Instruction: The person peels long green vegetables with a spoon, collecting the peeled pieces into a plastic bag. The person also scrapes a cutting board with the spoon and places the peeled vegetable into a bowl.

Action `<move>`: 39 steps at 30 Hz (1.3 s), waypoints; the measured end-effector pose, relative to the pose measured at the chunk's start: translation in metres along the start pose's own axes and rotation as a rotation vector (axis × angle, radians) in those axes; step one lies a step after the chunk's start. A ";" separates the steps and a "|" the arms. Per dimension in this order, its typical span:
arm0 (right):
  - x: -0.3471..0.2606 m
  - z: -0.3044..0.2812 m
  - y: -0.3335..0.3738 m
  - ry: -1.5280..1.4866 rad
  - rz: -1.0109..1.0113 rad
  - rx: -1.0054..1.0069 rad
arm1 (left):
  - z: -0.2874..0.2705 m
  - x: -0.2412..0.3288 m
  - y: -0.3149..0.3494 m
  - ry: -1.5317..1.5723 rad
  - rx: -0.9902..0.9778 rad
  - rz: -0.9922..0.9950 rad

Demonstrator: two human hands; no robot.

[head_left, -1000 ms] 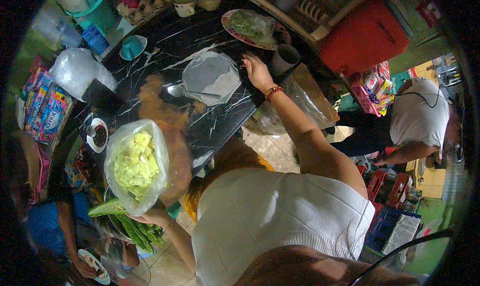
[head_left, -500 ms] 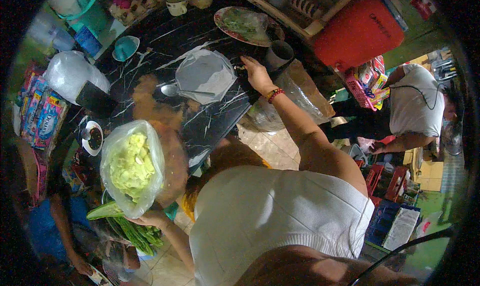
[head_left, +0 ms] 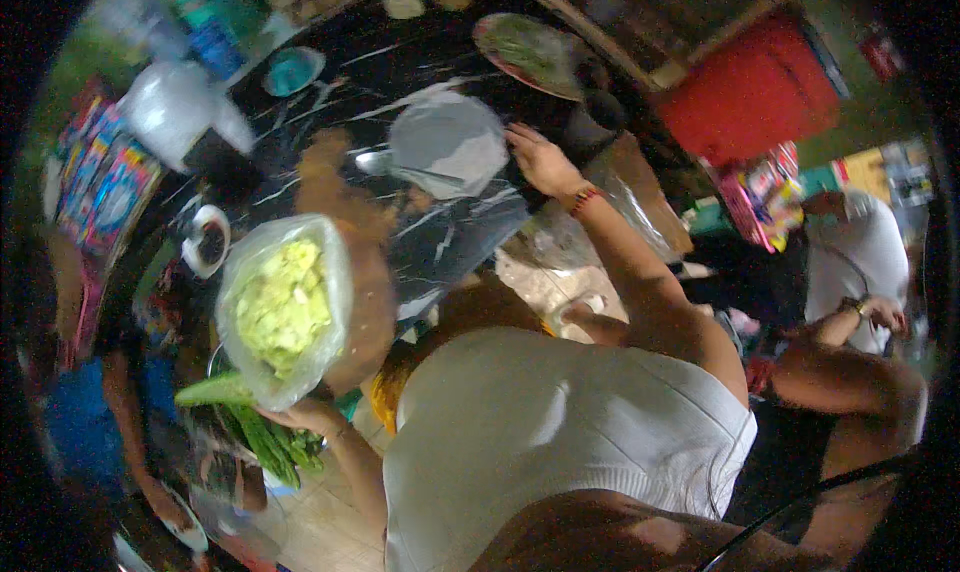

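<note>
Against the rim of a clear plastic bag full of chopped pale green vegetable, my left hand closes from the near side; the bag hides part of its fingers. My right hand, with a red bracelet at the wrist, lies at the right of a stack of grey sheets on the black marbled table. Its fingers look stretched out, though blurred, with nothing seen in them. A spoon rests at the stack's left side.
Brown powder is spread left of the stack. Long green vegetables lie below the bag. A patterned plate, a teal bowl and a saucer of dark sauce stand around. People are nearby at left and right.
The whole view has shifted, with table things now further right. My right hand's fingers look flatter beside the stack. Another person's arm and leg have come in at the right.
</note>
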State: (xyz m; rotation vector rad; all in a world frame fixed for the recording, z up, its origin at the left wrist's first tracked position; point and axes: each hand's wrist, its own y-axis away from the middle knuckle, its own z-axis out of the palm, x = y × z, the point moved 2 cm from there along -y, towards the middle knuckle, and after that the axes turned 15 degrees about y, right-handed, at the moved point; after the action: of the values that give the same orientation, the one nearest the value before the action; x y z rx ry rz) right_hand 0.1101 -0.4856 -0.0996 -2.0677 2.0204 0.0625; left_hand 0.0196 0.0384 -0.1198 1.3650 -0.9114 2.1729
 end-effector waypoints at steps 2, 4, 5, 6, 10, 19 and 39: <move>-0.004 0.000 0.005 -0.015 0.011 0.030 | 0.006 0.015 0.001 -0.125 -0.087 0.021; -0.011 0.000 0.009 -0.065 0.065 0.053 | -0.032 -0.020 0.000 -0.040 -0.077 0.071; -0.013 0.000 0.008 -0.015 0.063 0.021 | -0.001 0.003 0.003 0.261 0.045 -0.146; -0.016 0.000 0.012 0.004 0.015 0.073 | -0.006 0.007 -0.001 0.148 0.012 -0.174; -0.003 0.015 0.016 0.087 -0.072 0.166 | -0.003 -0.001 0.007 0.166 0.100 -0.187; 0.004 0.018 0.007 0.116 -0.079 0.207 | 0.006 -0.002 0.001 0.324 0.107 -0.142; 0.016 0.030 0.015 0.079 -0.147 0.212 | 0.010 0.008 -0.001 0.244 0.100 -0.159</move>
State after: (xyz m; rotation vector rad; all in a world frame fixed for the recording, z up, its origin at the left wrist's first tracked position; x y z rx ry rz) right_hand 0.1003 -0.4951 -0.1340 -2.1040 1.8215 -0.2520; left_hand 0.0230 0.0321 -0.1088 1.1404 -0.5909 2.2246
